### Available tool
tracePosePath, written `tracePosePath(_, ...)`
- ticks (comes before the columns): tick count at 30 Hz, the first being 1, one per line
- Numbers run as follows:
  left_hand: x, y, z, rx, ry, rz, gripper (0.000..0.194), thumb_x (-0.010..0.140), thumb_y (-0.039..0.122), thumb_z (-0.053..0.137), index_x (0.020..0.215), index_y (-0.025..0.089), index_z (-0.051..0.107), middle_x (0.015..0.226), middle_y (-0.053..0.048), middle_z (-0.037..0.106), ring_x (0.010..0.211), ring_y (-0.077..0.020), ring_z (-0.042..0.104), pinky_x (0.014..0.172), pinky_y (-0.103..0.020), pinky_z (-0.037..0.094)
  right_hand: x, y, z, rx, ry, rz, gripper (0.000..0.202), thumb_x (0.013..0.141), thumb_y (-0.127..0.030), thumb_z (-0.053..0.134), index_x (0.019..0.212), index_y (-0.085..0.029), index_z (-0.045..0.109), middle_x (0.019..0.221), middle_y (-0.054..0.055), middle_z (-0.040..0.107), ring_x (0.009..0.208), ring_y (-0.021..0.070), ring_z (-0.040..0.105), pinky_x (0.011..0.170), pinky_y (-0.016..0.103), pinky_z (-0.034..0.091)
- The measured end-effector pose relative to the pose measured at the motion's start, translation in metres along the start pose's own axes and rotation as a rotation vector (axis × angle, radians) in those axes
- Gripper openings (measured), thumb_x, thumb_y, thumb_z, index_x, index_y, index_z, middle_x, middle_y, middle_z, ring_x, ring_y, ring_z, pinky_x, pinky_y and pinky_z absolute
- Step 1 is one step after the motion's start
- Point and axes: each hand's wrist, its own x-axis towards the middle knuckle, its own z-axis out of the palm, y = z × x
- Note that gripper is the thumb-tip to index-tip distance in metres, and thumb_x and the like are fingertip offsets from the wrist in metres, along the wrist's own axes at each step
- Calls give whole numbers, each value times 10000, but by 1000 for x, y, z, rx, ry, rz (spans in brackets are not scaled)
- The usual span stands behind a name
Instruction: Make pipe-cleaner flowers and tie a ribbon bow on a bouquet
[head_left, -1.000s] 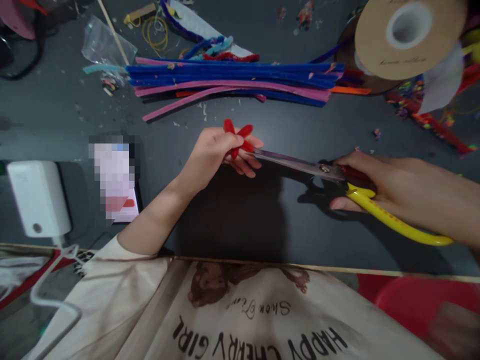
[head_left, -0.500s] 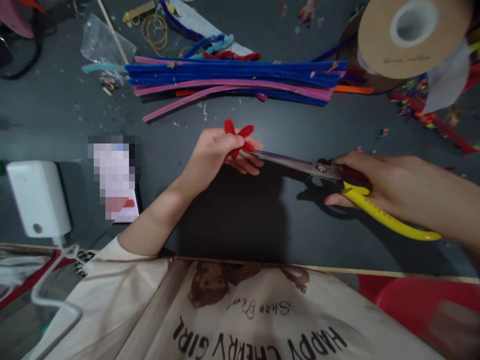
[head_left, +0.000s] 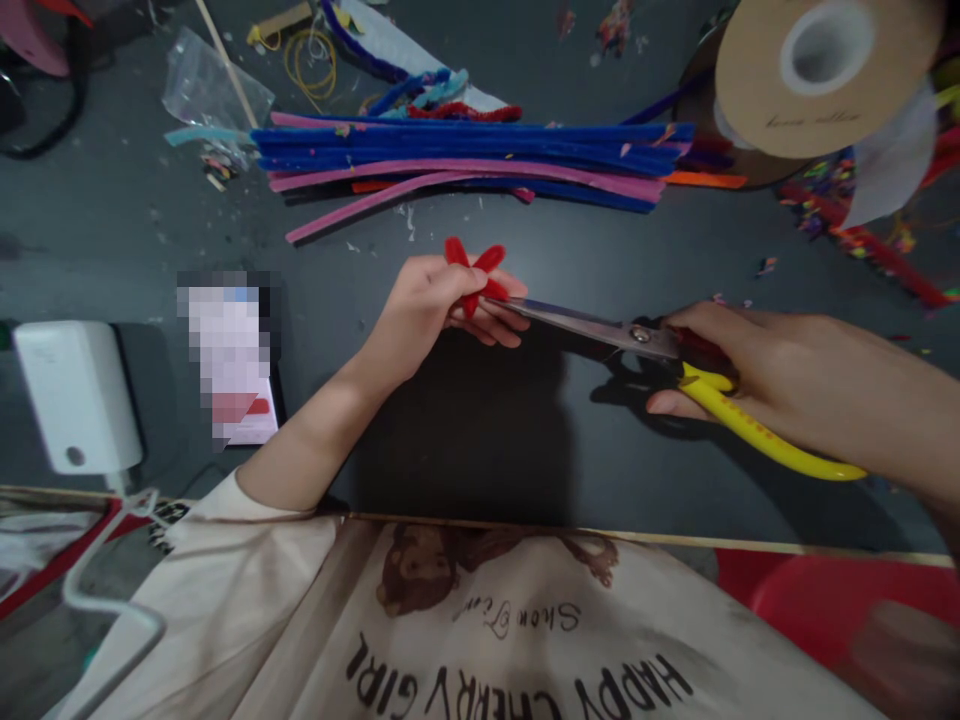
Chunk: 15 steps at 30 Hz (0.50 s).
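Note:
Between the thumb and fingers of my left hand [head_left: 439, 295] is a red pipe cleaner flower [head_left: 491, 260] with several fuzzy petals spread out. My right hand [head_left: 787, 365] is closed round the handles of a pair of scissors [head_left: 577, 320], one of them yellow. The blades point left and look nearly together, and their tips reach the lower middle of the flower, right by my left fingers. Whether the tips pinch anything there is too small to tell. Beyond my left hand lies a bundle of blue and pink pipe cleaners [head_left: 465, 150].
A ribbon spool [head_left: 757, 90] is at the back right, with colourful scraps [head_left: 847, 230] beside it. A phone [head_left: 255, 425] and a white power bank [head_left: 75, 395] with a cable lie on the left. A clear plastic bag [head_left: 214, 85] and a thin stick are at the back left.
My right hand and the scissors have shifted very slightly left, and the scissor handles appear a little closer together. The red flower has barely tilted in my left hand.

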Motion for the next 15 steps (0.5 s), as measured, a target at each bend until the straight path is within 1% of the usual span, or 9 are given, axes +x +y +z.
tracePosePath(4, 1, -1, 1, -3, 8, 15, 270, 794, 267, 461, 791, 119, 687, 661, -19, 729, 569, -130, 694, 520, -192, 520, 2, -1, -2, 3, -65, 43, 1073, 551, -920, -101, 1025, -187, 522, 788, 115, 623, 678, 311, 655, 576, 391, 477)
tracePosePath(7, 1, 0, 2, 40, 23, 2, 290, 820, 309, 468, 793, 109, 675, 662, -33, 722, 575, -140, 696, 535, -207, 525, 5, -2, -2, -1, -106, 76, 1110, 513, -925, -132, 1035, -186, 512, 783, 118, 620, 699, 324, 660, 583, 393, 470)
tracePosePath(10, 0, 1, 2, 72, 26, -20, 316, 833, 341, 464, 797, 105, 671, 673, -42, 724, 585, -140, 697, 542, -209, 525, 7, -4, -2, -10, -102, 76, 1105, 512, -914, -158, 1021, -193, 505, 778, 120, 622, 704, 324, 659, 578, 388, 459)
tracePosePath(15, 1, 1, 1, 7, -11, -15, 273, 802, 282, 468, 794, 106, 678, 660, -31, 726, 577, -125, 694, 531, -188, 518, 7, -5, -3, -50, -80, 50, 1065, 543, -881, -195, 968, -199, 504, 749, 106, 612, 664, 305, 650, 548, 365, 433)
